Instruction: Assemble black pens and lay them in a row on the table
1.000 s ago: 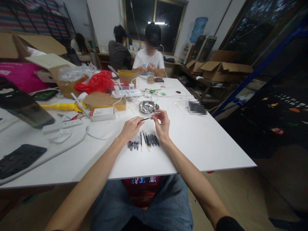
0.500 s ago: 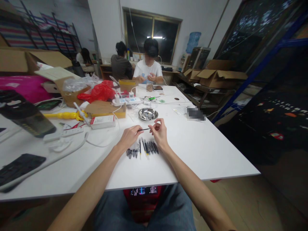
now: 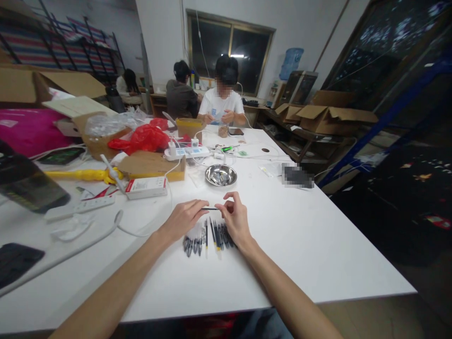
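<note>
A thin dark pen refill lies almost level between my two hands, just above the white table. My left hand pinches its left end, fingers pressed together. At the other end, the thumb and fingertips of my right hand are closed on it, with the upper fingers curled. Below the hands, several refills with yellow ends lie side by side. Black pen barrels sit to their right, partly hidden by my right hand. To the left is a group of small dark-tipped clear pen parts.
Beyond my hands stands a shiny metal bowl with small dark pieces in it. A white-and-red box, a power strip and cables crowd the left side. Across the table, a person in a white shirt works with their hands.
The view has shifted, so the table and my hands sit lower in the picture. Both hands still hold the refill, which now lies more level.
</note>
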Action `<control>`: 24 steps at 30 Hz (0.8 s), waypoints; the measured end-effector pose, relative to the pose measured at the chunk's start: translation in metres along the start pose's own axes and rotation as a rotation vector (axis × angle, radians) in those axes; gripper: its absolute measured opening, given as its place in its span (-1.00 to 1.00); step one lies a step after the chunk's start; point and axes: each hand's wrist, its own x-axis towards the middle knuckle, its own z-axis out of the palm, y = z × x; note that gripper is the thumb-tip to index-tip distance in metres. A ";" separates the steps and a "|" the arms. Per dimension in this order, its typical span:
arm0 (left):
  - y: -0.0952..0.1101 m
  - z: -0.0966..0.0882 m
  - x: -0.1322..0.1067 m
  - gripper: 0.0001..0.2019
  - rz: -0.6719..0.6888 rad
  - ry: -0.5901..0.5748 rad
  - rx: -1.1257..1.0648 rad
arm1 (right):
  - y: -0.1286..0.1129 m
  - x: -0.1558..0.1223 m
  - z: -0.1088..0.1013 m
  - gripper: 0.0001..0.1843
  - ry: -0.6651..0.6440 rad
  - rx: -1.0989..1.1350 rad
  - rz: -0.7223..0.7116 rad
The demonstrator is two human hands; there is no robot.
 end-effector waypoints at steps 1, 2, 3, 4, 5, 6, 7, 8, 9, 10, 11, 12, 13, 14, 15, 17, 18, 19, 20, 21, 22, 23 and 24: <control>0.000 -0.001 -0.001 -0.76 0.014 -0.007 0.006 | -0.001 -0.001 0.001 -0.76 -0.006 -0.013 0.001; 0.001 -0.002 -0.001 -0.76 0.028 -0.011 0.022 | -0.002 -0.002 0.001 -0.77 -0.008 -0.024 0.002; 0.002 -0.002 -0.001 -0.75 0.038 -0.008 0.048 | -0.003 -0.002 0.001 -0.77 -0.007 -0.032 0.002; 0.004 -0.001 -0.001 -0.75 0.040 -0.008 0.075 | -0.004 -0.003 0.001 -0.78 -0.008 -0.035 0.002; 0.007 -0.001 0.000 -0.74 0.024 0.010 0.101 | -0.005 -0.003 0.000 -0.79 -0.012 -0.035 0.003; 0.009 0.001 0.000 -0.72 0.000 0.021 0.120 | -0.006 -0.002 -0.001 -0.79 -0.020 -0.034 0.006; 0.011 0.002 0.000 -0.70 -0.021 0.038 0.129 | -0.006 -0.002 -0.002 -0.79 -0.023 -0.036 0.010; 0.013 0.003 -0.001 -0.69 -0.048 0.055 0.130 | -0.006 -0.001 -0.003 -0.80 -0.018 -0.042 0.015; 0.014 0.004 -0.001 -0.70 -0.076 0.078 0.122 | -0.006 -0.001 -0.005 -0.82 -0.003 -0.053 0.021; 0.014 0.005 -0.002 -0.71 -0.103 0.108 0.107 | -0.005 0.000 -0.006 -0.84 0.020 -0.073 0.026; 0.014 0.005 -0.003 -0.72 -0.133 0.138 0.087 | -0.004 0.000 -0.007 -0.86 0.046 -0.102 0.025; 0.013 0.006 -0.003 -0.73 -0.162 0.162 0.064 | -0.003 0.001 -0.008 -0.87 0.064 -0.141 0.017; 0.011 0.007 -0.003 -0.73 -0.190 0.177 0.042 | -0.002 0.001 -0.008 -0.88 0.061 -0.190 -0.002; 0.009 0.007 -0.004 -0.74 -0.217 0.181 0.024 | -0.002 0.001 -0.009 -0.89 0.030 -0.249 -0.032; 0.008 0.008 -0.004 -0.74 -0.241 0.176 0.010 | -0.002 0.001 -0.008 -0.90 -0.022 -0.315 -0.070; 0.004 0.010 -0.004 -0.74 -0.283 0.155 0.002 | -0.004 0.001 -0.007 -0.92 -0.156 -0.440 -0.149; 0.003 0.011 -0.004 -0.74 -0.299 0.149 0.005 | -0.005 0.000 -0.006 -0.94 -0.220 -0.490 -0.182; 0.002 0.012 -0.004 -0.74 -0.312 0.145 0.010 | -0.006 -0.001 -0.004 -0.97 -0.272 -0.528 -0.207; 0.001 0.012 -0.004 -0.75 -0.322 0.142 0.016 | -0.006 -0.001 -0.003 -0.92 -0.313 -0.558 -0.227; 0.001 0.013 -0.004 -0.75 -0.331 0.139 0.023 | -0.007 -0.002 -0.002 -0.85 -0.346 -0.582 -0.241; 0.000 0.013 -0.004 -0.75 -0.337 0.136 0.029 | -0.007 -0.003 -0.001 -0.80 -0.371 -0.602 -0.252; -0.001 0.013 -0.004 -0.75 -0.342 0.133 0.036 | -0.007 -0.004 0.000 -0.77 -0.391 -0.620 -0.259; -0.001 0.012 -0.004 -0.75 -0.348 0.132 0.044 | -0.006 -0.004 0.000 -0.76 -0.405 -0.635 -0.262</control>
